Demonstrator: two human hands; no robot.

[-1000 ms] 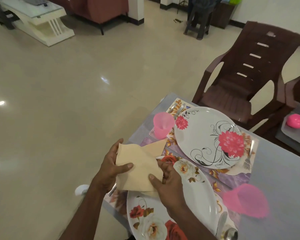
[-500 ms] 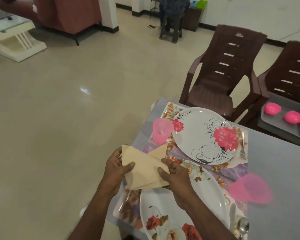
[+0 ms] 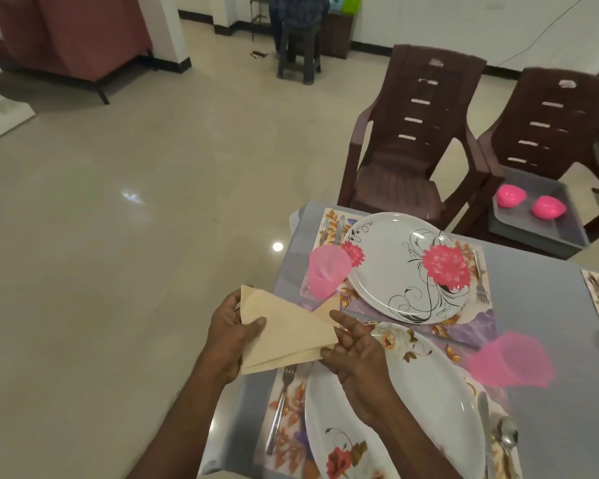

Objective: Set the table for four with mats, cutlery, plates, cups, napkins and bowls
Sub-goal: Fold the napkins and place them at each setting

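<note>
Holding folded triangular cream paper napkin (image 3: 284, 331) above grey tabletop's (image 3: 540, 305) left edge: left hand (image 3: 230, 335) is pinching its left side, thumb on top; right hand (image 3: 355, 354) is pinching right corner, other fingers relaxed.

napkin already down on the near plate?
No. The napkin is off the table, held between the left hand and right hand, beside the near plate.
</note>
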